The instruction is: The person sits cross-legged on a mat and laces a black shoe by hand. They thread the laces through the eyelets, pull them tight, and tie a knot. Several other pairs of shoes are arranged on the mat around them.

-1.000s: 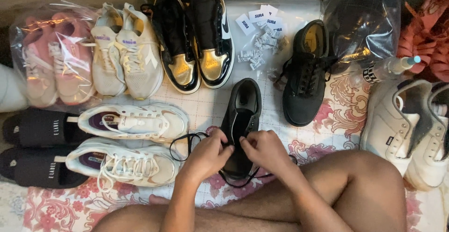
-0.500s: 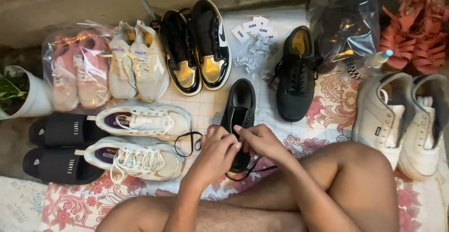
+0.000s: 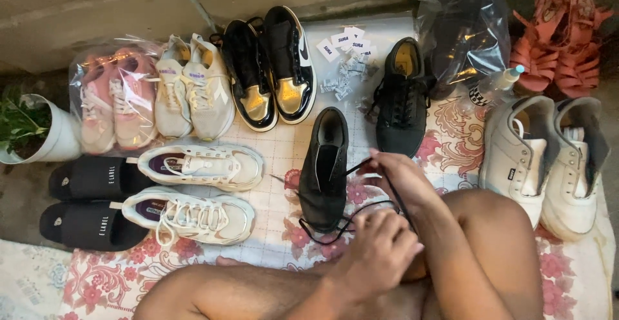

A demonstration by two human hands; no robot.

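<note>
While both hands hold black lace (image 3: 361,207), white labels (image 3: 342,41) behind black shoe (image 3: 325,168)

Black shoe (image 3: 324,172) lies on floral cloth (image 3: 451,143), toe toward the person. Right hand (image 3: 401,177) pinches its black lace (image 3: 361,164) taut beside the shoe; left hand (image 3: 379,250) grips the lace's lower loop. White sneakers (image 3: 193,191) lie left.

Both hands are bare: the left hand (image 3: 380,252) and the right hand (image 3: 403,178) carry no gloves, and no rings, watch or bracelet show, though the wrists are partly hidden. The forearms are uncovered, with no sleeve in view. The legs are bare too, knees and thighs without cloth. Any clothing lies outside the frame's lower edge.
</note>
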